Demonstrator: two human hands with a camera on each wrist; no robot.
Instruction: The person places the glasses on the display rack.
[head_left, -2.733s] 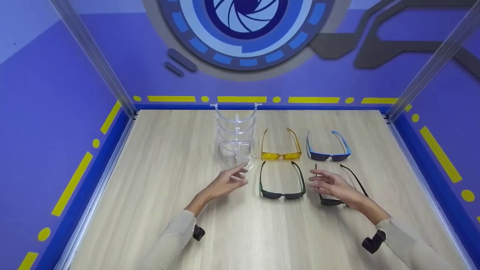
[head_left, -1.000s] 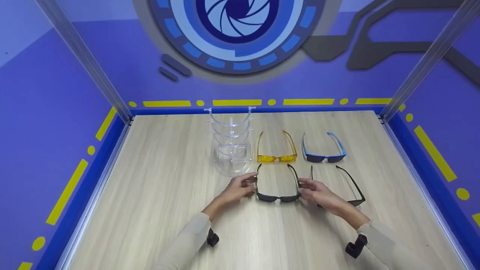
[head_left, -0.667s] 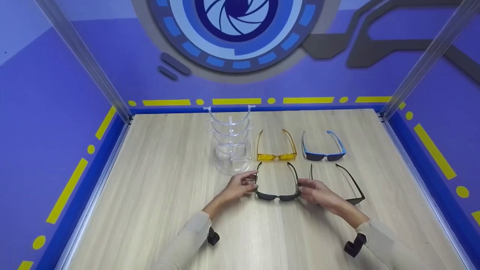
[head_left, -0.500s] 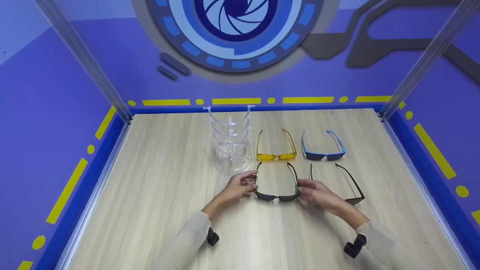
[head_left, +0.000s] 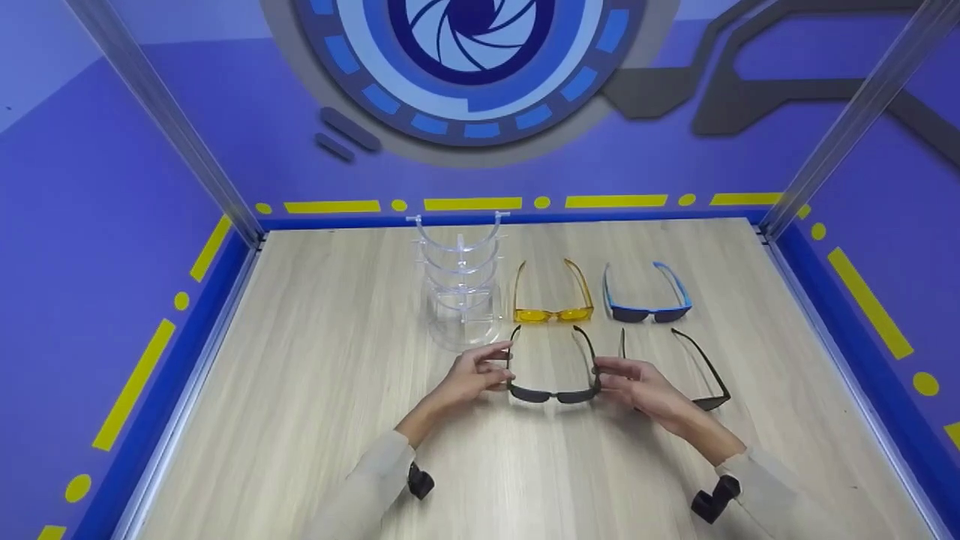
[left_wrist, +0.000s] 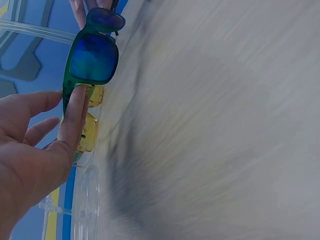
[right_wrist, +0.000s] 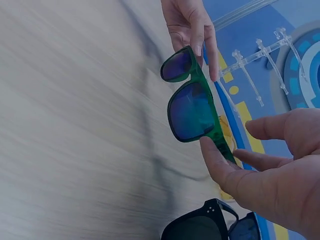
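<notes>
Sunglasses [head_left: 529,394] with a green frame and dark lenses are between the two hands; in the wrist views their lenses [left_wrist: 95,57] look blue-green. The left hand [head_left: 474,375] pinches the left temple by the hinge, its thumb near the lens front. At the opposite hinge, the right hand [head_left: 639,388] holds the other temple between thumb and fingers. Whether the frame touches the table is hard to tell. Black sunglasses [right_wrist: 197,227] lie beside the right hand, which partly hides them in the head view.
A clear tiered eyewear stand [head_left: 461,268] stands behind the left hand. Yellow glasses [head_left: 552,316] and blue-framed sunglasses [head_left: 648,314] lie further back on the wooden table [head_left: 315,375]. Blue walls enclose the back and sides.
Both hands came in from either side to the green-framed sunglasses and took hold of the temples. Over the last half second the sunglasses and left hand shift very slightly left.
</notes>
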